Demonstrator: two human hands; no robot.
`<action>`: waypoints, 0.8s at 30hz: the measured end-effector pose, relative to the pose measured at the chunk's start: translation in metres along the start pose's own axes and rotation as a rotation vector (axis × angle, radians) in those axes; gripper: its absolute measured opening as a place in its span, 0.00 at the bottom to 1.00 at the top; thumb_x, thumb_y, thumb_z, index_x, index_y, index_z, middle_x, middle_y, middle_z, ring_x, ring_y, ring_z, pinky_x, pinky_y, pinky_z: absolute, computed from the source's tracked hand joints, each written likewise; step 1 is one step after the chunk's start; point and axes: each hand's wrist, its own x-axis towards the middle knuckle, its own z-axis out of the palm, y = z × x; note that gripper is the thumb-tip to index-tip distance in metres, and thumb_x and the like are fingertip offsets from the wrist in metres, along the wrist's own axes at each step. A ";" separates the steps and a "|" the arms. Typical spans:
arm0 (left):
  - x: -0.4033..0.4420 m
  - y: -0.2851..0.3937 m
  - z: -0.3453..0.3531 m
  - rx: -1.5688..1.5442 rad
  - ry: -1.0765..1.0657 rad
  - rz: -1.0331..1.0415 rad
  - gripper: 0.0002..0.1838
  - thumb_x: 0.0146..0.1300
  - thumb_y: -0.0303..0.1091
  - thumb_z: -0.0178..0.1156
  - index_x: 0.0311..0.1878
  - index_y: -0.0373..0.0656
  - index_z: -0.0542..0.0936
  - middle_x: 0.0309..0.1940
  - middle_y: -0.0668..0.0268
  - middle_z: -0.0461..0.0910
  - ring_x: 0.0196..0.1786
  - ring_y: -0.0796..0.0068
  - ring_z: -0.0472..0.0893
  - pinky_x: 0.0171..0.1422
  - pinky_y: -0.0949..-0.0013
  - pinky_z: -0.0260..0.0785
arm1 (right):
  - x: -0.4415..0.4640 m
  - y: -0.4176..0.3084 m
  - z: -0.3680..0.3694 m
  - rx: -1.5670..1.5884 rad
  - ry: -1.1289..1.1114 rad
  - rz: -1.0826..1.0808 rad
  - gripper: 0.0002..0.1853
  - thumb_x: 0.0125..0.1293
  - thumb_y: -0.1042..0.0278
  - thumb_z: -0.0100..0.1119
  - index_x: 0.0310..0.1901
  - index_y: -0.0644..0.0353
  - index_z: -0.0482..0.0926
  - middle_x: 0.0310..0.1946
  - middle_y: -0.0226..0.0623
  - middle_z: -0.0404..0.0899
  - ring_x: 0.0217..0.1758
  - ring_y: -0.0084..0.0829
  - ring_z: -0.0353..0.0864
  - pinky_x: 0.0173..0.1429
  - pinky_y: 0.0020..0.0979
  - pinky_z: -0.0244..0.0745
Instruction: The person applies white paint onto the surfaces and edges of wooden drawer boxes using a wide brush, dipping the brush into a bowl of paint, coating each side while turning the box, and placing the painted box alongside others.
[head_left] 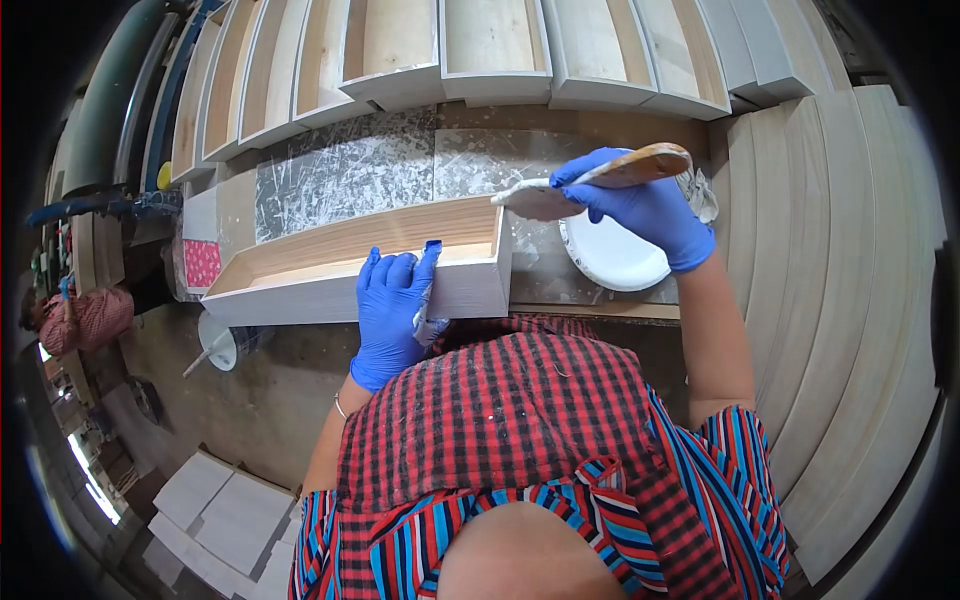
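A long wooden box (350, 292) with whitish-grey outer faces and bare wood inside lies across the worktable near my body. My left hand (392, 310), in a blue glove, grips its near wall, fingers over the top edge. In my right hand (640, 212), also gloved in blue, is a wide brush (640, 165) with a brown handle. Its white-coated bristles point left, at the top of the box's right end. A round white container (615, 252) sits under my right hand, right of the box.
Several similar boxes (492, 75) stand in a row along the back. Long pale boards (830, 300) lie at the right. The worktable (340, 165) is paint-smeared. A white bucket (220, 342) is at the lower left; another person (90, 320) is at the far left.
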 end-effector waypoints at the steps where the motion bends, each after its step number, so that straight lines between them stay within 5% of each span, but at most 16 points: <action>1: 0.001 0.001 -0.001 -0.015 -0.012 -0.003 0.39 0.41 0.37 0.62 0.63 0.47 0.66 0.38 0.65 0.66 0.45 0.64 0.69 0.65 0.50 0.54 | -0.003 -0.004 0.000 -0.024 -0.008 -0.018 0.07 0.59 0.70 0.61 0.39 0.60 0.80 0.35 0.30 0.80 0.32 0.20 0.77 0.29 0.21 0.74; 5: -0.001 0.000 0.004 0.003 -0.003 0.005 0.39 0.41 0.37 0.62 0.63 0.48 0.66 0.39 0.65 0.66 0.45 0.64 0.69 0.65 0.50 0.54 | -0.026 -0.050 -0.012 0.009 -0.128 -0.040 0.06 0.58 0.76 0.59 0.37 0.62 0.80 0.34 0.35 0.79 0.28 0.20 0.77 0.27 0.21 0.74; 11: -0.004 -0.004 0.006 -0.010 0.019 0.013 0.39 0.41 0.37 0.62 0.63 0.48 0.66 0.39 0.65 0.66 0.44 0.64 0.69 0.65 0.49 0.54 | -0.003 -0.026 -0.010 -0.027 0.041 -0.094 0.08 0.58 0.75 0.59 0.40 0.62 0.79 0.36 0.33 0.79 0.30 0.19 0.77 0.30 0.19 0.73; 16: -0.004 -0.001 -0.001 -0.016 0.036 -0.006 0.39 0.41 0.37 0.62 0.63 0.47 0.66 0.38 0.65 0.66 0.44 0.65 0.70 0.66 0.48 0.53 | -0.008 -0.033 0.001 -0.061 -0.064 -0.037 0.08 0.57 0.75 0.61 0.39 0.62 0.79 0.36 0.33 0.80 0.31 0.20 0.77 0.29 0.20 0.75; 19: -0.003 -0.001 0.000 -0.006 0.006 -0.015 0.39 0.41 0.37 0.62 0.63 0.47 0.66 0.38 0.65 0.66 0.45 0.65 0.70 0.66 0.48 0.53 | -0.021 -0.060 -0.003 -0.109 -0.170 -0.302 0.07 0.53 0.80 0.60 0.36 0.65 0.79 0.34 0.38 0.81 0.29 0.24 0.78 0.28 0.22 0.75; 22: 0.000 -0.003 0.001 -0.020 0.064 -0.042 0.31 0.46 0.33 0.59 0.59 0.49 0.71 0.35 0.66 0.70 0.43 0.65 0.72 0.64 0.50 0.57 | -0.036 -0.083 -0.008 0.012 -0.126 -0.119 0.05 0.49 0.80 0.61 0.30 0.68 0.79 0.31 0.41 0.80 0.27 0.25 0.78 0.27 0.22 0.73; 24: 0.001 -0.002 -0.003 -0.040 0.065 -0.038 0.36 0.42 0.34 0.61 0.61 0.48 0.68 0.37 0.65 0.68 0.44 0.64 0.71 0.65 0.49 0.55 | -0.041 -0.082 -0.017 0.121 0.002 -0.082 0.06 0.51 0.76 0.60 0.31 0.69 0.78 0.31 0.40 0.79 0.25 0.26 0.77 0.27 0.23 0.72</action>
